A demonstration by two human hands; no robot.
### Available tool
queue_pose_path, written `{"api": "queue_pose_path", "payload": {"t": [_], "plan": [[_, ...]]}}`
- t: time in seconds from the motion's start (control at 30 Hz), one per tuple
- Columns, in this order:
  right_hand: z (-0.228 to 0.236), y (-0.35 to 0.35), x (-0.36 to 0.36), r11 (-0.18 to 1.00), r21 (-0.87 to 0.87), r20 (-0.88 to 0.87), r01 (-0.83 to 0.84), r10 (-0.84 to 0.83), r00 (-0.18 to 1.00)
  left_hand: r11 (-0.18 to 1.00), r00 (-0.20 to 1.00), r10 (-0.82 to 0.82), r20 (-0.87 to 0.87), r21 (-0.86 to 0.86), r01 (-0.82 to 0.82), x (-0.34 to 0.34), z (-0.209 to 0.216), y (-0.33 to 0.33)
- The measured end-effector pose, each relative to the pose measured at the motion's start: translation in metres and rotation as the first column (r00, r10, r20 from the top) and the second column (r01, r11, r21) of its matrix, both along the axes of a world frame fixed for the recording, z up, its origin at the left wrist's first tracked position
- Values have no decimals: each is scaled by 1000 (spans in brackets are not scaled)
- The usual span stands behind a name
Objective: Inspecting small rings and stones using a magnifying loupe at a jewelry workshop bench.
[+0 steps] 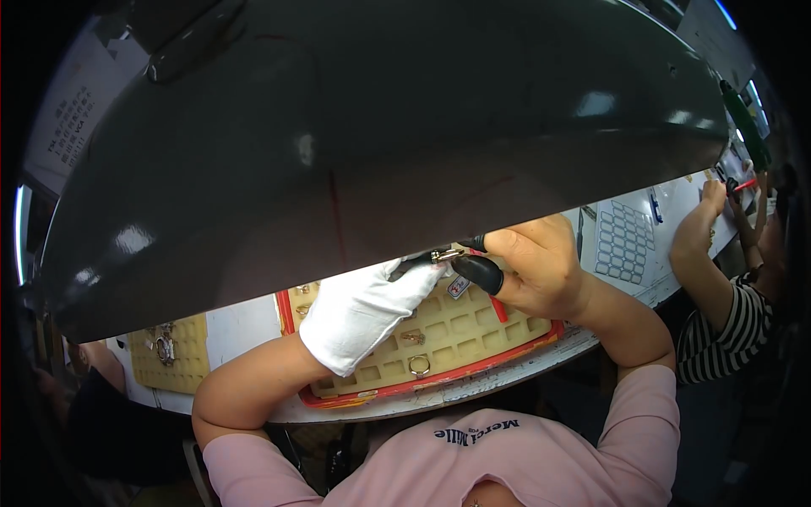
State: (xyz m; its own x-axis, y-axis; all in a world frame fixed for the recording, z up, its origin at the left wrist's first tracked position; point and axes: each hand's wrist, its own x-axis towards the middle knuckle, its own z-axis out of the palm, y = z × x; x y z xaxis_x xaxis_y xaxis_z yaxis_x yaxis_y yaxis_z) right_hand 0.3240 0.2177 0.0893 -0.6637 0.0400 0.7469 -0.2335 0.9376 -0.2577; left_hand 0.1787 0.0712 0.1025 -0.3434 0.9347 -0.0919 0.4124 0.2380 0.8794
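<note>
My left hand (359, 311), in a white glove with black at its fingertips, is closed in a pinch. My right hand (541, 266), bare but for black finger cots on thumb and forefinger, also pinches. Between the two is a small shiny metal piece (448, 254), silver and gold in colour; its exact kind is too small to make out. A small white tag (459, 287) with red marks shows just under the fingertips. Below lies a cream tray (486, 345) with square pockets and a red rim. A ring (419, 365) and a smaller jewellery piece (412, 338) sit in it.
A large dark lamp hood (405, 144) hangs low over my hands and hides the far bench. Left is another tray (190, 346) with metal pieces. Right lie a sheet of blue-edged labels (625, 241) and a pen (655, 207). A co-worker's arm (697, 245) rests farther right.
</note>
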Motion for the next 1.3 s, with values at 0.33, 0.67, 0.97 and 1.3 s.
{"api": "queue_pose_path", "payload": {"t": [0.33, 0.67, 0.97, 1.3], "plan": [[-2, 1, 3, 1000, 22, 21, -15, 15, 1000, 999, 997, -36, -74, 10, 37, -3, -4, -2], [-8, 1, 1, 990, -127, -24, -64, 62, 998, 999, 999, 6, 36, -51, -4, -1, -1, 0], [-4, 2, -1, 990, -127, -3, -55, 55, 998, 991, 998, 18, -67, 137, -9, 0, -3, -5], [-10, 3, 1, 951, -302, 151, -67, 117, 982, 957, 927, 39, -374, 279, 72, 1, -9, -4]]}}
